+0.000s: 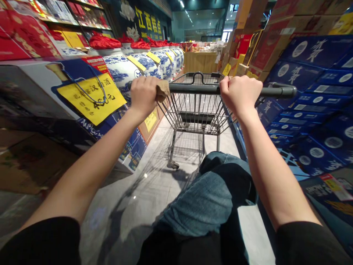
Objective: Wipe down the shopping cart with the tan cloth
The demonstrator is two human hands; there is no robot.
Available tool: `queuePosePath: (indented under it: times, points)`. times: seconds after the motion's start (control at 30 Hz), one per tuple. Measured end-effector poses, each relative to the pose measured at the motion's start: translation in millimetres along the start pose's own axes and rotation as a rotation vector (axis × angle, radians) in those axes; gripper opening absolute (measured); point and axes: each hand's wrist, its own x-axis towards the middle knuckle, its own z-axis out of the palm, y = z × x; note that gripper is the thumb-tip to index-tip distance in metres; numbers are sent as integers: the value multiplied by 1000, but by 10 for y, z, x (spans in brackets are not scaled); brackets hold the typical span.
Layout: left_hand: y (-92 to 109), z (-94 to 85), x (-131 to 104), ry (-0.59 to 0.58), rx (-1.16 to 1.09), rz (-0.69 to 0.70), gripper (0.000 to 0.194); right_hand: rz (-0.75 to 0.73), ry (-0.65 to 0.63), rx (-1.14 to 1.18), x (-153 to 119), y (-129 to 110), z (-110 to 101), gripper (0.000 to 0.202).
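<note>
A metal wire shopping cart stands right in front of me, and no goods show in its basket. My left hand is closed around the left part of its grey handlebar. A crumpled piece of brown paper or card sticks out by that hand's thumb side, against the bar. Toward the bar's right end, my right hand is wrapped over it, knuckles up. The fingertips of both hands are hidden behind the bar. One caster wheel shows on the floor below the basket.
Blue-and-white porcelain jars with red cloth tops line the left side. Nearer stands a large box with a yellow price sign. Stacked blue cartons wall the right side. A wooden counter lies ahead, past the tiled aisle.
</note>
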Motion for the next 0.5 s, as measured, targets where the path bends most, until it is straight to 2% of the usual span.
queuePosePath:
  times: [0.13, 0.2, 0.27, 0.33, 0.43, 0.5]
  points:
    - [400, 43, 104, 10, -53, 86, 36, -20, 41, -19, 6, 23, 59, 80]
    - [458, 77, 135, 36, -97, 143, 38, -20, 45, -43, 10, 53, 65, 81]
    - [354, 93, 117, 38, -108, 173, 38, -11, 29, -72, 12, 74, 55, 79]
    - [137, 94, 54, 53, -90, 147, 38, -1, 13, -94, 12, 71, 47, 77]
    - [-170, 85, -53, 123, -62, 5, 37, -21, 17, -94, 12, 30, 71, 78]
    - [-229, 80, -84, 116, -37, -80, 35, -53, 25, -82, 15, -4, 107, 79]
